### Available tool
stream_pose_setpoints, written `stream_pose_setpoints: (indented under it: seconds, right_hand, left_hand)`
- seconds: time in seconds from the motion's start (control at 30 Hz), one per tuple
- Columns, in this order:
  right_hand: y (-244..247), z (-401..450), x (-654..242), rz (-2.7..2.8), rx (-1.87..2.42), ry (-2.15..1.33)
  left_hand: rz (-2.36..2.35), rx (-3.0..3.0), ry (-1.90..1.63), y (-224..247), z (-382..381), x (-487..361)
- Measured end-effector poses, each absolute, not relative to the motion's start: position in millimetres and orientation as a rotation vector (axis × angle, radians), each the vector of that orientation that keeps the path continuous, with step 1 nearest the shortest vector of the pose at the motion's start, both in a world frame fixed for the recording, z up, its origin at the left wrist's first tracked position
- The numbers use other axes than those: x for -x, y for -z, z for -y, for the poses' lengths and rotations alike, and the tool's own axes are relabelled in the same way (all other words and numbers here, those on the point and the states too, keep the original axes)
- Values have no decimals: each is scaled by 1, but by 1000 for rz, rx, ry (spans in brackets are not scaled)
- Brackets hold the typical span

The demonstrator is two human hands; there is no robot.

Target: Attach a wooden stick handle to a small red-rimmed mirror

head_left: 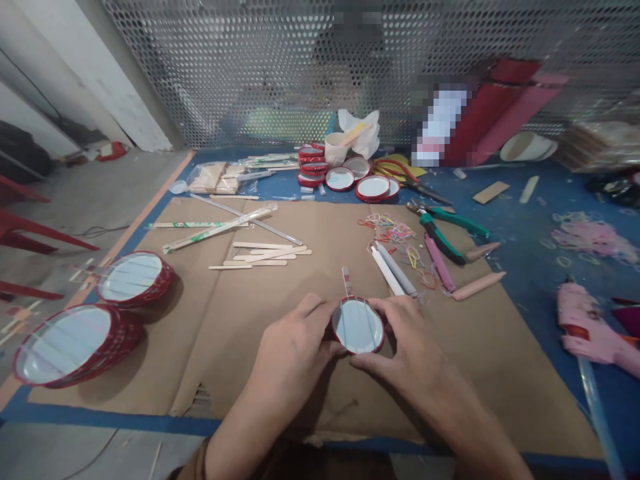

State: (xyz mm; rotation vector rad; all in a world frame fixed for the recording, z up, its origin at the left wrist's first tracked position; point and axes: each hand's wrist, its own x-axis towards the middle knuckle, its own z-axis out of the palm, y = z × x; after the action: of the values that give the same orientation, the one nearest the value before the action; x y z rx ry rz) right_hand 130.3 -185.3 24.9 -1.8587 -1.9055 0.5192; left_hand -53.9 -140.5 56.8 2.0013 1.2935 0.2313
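Between both hands is a small round red-rimmed craft piece (358,325) with a pale face, thin strings across it and a short stick jutting from its far side, like a toy banjo. My left hand (303,333) grips its left edge with thumb and fingers. On the opposite edge, my right hand (400,333) pinches the rim. Wooden craft sticks (270,255) lie beyond my left hand. A white marker (387,270) and a grey one rest past my right hand, near loose rubber bands (390,229).
Stacked finished-looking red-rimmed pieces (77,343) stand at the left. Green-handled pliers (443,233), a pink glue gun (590,323) and more rubber bands (595,237) lie to the right. Red lids (313,167), a paper cup (336,149) and scissors (410,177) sit behind the cardboard (250,373).
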Motion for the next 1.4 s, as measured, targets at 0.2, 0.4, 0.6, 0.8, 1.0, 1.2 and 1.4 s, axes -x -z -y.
stream_pose_setpoints:
  seconds: [0.2,0.4,0.6,0.8,1.0,1.2,1.4]
  right_hand:
    - [-22,185,-130,1944,1870,-463]
    - [-19,191,-135,1940,1872,-399]
    - [-14,188,-122,1969,1783,-87]
    - [-20,184,-97,1971,1893,84]
    - [-23,181,-95,1994,1955,116]
    - [-28,179,-91,1998,2040,111]
    - [-37,177,-87,2016,2125,61]
  left_hand:
    - [-1197,-1994,-389,-48,140,60]
    - [-1125,-1979,-476,-42,137,71]
    - [-1086,-1747,-583,-36,139,83]
    - [-1017,-1617,-658,-28,143,88]
    - [-985,-1461,-688,-27,141,89]
    - [-928,-1345,-737,-29,144,89]
    - [-912,-1356,-755,-28,144,89]
